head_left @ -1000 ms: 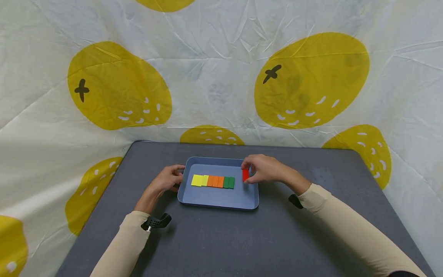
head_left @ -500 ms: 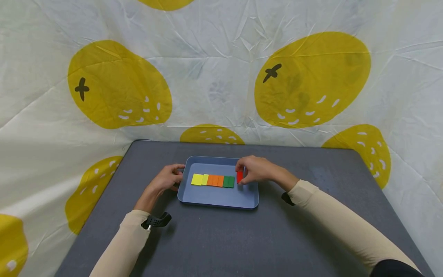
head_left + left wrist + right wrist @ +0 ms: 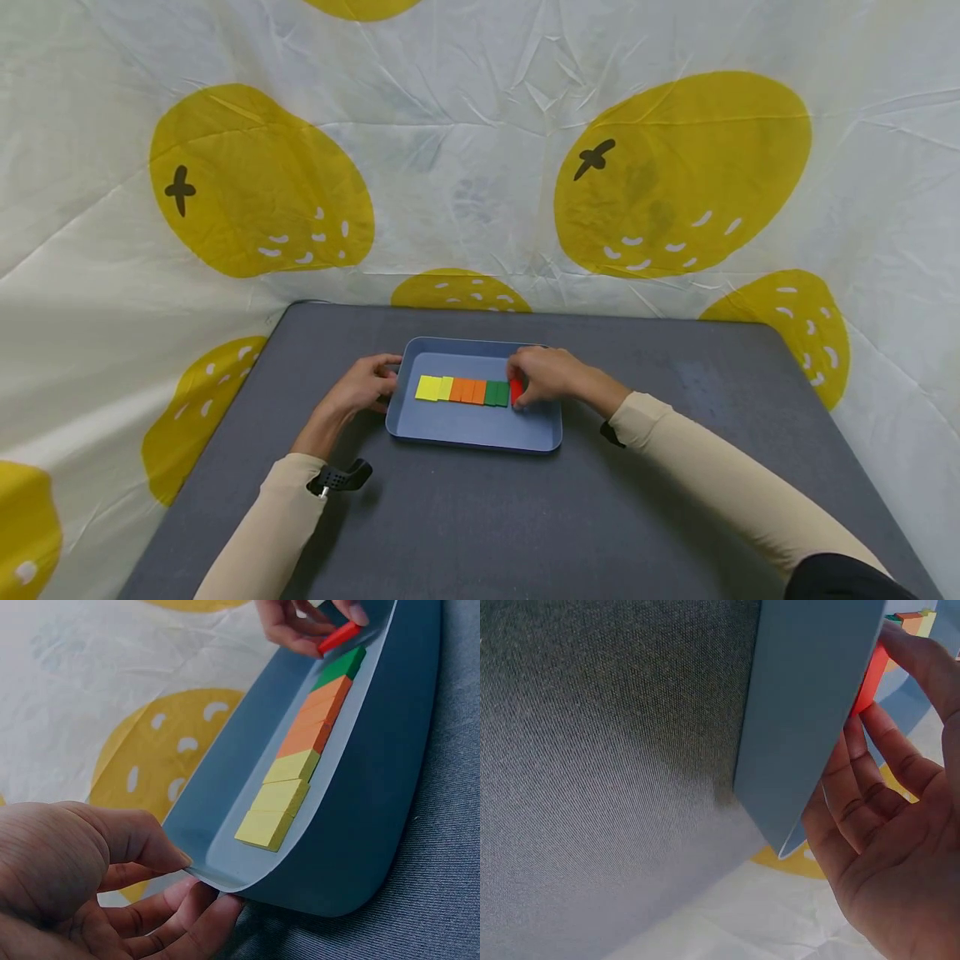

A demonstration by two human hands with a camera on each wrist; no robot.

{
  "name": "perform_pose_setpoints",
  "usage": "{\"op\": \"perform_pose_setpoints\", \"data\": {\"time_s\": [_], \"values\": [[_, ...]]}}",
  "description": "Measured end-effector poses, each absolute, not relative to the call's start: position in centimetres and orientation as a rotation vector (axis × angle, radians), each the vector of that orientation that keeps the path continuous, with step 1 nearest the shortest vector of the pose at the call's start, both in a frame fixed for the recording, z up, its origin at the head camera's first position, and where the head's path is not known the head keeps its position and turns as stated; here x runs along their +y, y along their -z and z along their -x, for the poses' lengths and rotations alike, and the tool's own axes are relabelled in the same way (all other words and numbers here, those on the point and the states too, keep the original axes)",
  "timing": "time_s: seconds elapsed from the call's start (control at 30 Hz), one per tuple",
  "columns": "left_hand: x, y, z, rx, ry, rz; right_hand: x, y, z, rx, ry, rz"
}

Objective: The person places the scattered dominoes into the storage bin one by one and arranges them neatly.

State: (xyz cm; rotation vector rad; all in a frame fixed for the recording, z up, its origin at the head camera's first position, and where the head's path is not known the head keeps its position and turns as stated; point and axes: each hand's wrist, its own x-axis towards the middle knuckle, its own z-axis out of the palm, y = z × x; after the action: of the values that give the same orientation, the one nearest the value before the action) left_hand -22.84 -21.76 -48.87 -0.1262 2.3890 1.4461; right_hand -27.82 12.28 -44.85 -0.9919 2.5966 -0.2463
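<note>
A blue-grey tray (image 3: pixel 465 429) lies on the table with a row of small flat blocks in it: several yellow blocks (image 3: pixel 266 828), then orange blocks (image 3: pixel 467 391), then green blocks (image 3: pixel 497 393). Between thumb and fingers, my right hand (image 3: pixel 550 373) pinches a red block (image 3: pixel 872 681) at the green end of the row. In the left wrist view this red block (image 3: pixel 340 637) looks slightly tilted and close to the green. My left hand (image 3: pixel 362 385) holds the tray's left rim, thumb side above the edge and other fingers beneath, as the left wrist view shows.
The dark grey table (image 3: pixel 480 525) extends around the tray on all sides. Behind it hangs a white cloth (image 3: pixel 465 192) printed with yellow fruit shapes. A dark band (image 3: pixel 341 477) sits at the left wrist.
My right hand has carried the red block leftward across the tray, up to the green end of the row. The left hand has stayed at the tray's rim.
</note>
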Motion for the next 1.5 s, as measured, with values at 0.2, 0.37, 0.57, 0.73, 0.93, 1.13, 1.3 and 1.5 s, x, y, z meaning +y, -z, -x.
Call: {"op": "perform_pose_setpoints", "data": {"time_s": [0.2, 0.37, 0.57, 0.73, 0.93, 1.13, 1.3, 1.5], "values": [[-21.7, 48.8, 22.8, 2.389, -1.448, 0.124, 12.1, 45.5, 27.8, 2.621, 0.163, 1.004], [-21.8, 48.8, 22.7, 2.383, -1.448, 0.124, 11.7, 45.7, 27.7, 2.619, 0.126, 0.991], [-21.7, 48.7, 22.8, 2.379, -1.443, 0.145, 11.3, 45.7, 27.6, 2.611, 0.094, 0.996], [-21.6, 48.8, 22.8, 2.383, -1.432, 0.156, 11.0, 45.8, 27.7, 2.619, 0.059, 0.997], [-21.6, 48.8, 22.9, 2.383, -1.436, 0.150, 10.9, 46.1, 27.7, 2.632, 0.030, 0.985], [-21.4, 48.8, 22.7, 2.374, -1.449, 0.141, 10.9, 46.1, 27.6, 2.639, 0.038, 0.967], [-21.5, 48.9, 22.7, 2.375, -1.451, 0.142, 11.1, 46.1, 27.6, 2.645, 0.065, 0.973], [-21.9, 49.0, 22.6, 2.380, -1.454, 0.107, 11.4, 45.8, 27.6, 2.643, 0.094, 0.958]]}}
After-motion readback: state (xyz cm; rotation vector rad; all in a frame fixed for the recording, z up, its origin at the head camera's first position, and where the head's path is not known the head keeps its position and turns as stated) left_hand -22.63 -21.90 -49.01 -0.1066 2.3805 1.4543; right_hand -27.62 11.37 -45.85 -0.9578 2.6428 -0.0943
